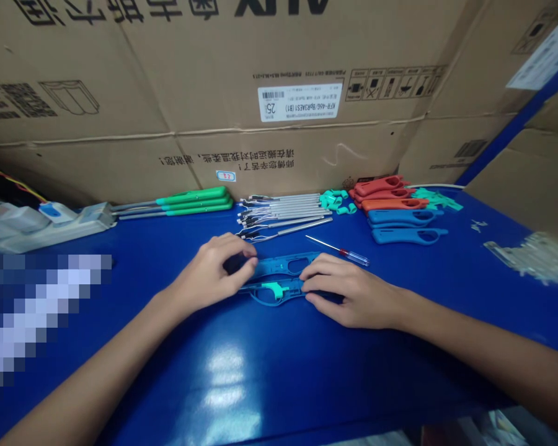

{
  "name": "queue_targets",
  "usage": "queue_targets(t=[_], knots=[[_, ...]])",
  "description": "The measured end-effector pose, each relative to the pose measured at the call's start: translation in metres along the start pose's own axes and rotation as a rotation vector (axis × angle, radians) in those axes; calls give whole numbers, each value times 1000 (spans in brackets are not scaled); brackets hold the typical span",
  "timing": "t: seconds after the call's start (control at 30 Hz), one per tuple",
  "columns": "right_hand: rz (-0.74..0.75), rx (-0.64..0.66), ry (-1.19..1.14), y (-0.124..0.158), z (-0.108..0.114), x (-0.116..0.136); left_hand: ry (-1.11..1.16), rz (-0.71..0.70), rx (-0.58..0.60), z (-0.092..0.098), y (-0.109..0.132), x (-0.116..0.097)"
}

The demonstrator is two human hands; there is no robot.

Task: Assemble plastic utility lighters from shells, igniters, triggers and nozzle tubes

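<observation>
Two blue plastic handle halves lie side by side on the table with their hollow insides up. My left hand (221,269) pinches the left end of the far half (272,266), thumb and fingers curled round it. In the near half (266,297) sits a turquoise trigger (275,288), and a thin rod runs out to the left under my left hand. My right hand (341,288) has its fingers bent over the right ends of the halves, gripping the near one; its fingertips partly cover both. Just behind my right hand lies a small screwdriver (353,254) with a clear handle.
Along the back lie green-handled rods (198,201), metal tubes with wires (288,210), turquoise triggers (335,201), red handle shells (381,186) and blue handle shells (404,226). Clear plastic pieces (539,257) are at right, a power strip (69,226) at left. A cardboard box (204,80) walls the back.
</observation>
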State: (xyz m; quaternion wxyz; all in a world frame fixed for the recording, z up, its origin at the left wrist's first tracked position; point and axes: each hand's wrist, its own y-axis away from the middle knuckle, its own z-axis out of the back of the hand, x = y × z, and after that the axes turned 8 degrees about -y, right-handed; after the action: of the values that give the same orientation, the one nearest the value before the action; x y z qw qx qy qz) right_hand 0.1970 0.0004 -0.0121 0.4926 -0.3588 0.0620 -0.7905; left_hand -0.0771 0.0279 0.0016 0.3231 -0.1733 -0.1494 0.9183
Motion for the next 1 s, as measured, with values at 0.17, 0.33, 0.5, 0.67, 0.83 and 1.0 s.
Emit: queue_targets(t=[0.17, 0.33, 0.5, 0.67, 0.83, 1.0], knots=[[11, 43, -38, 0, 3, 2, -160, 75, 60, -4, -1, 17], [33, 55, -78, -2, 4, 4, -202, 81, 32, -7, -1, 22], [38, 48, -72, -2, 4, 5, -261, 91, -15, -12, 0, 28], [29, 47, -66, -2, 3, 4, -287, 133, 15, -17, 1, 38], [26, 51, -66, -2, 3, 4, -288, 115, -8, -14, 0, 35], [31, 47, -67, -2, 3, 5, -236, 135, 9, -13, -1, 30]])
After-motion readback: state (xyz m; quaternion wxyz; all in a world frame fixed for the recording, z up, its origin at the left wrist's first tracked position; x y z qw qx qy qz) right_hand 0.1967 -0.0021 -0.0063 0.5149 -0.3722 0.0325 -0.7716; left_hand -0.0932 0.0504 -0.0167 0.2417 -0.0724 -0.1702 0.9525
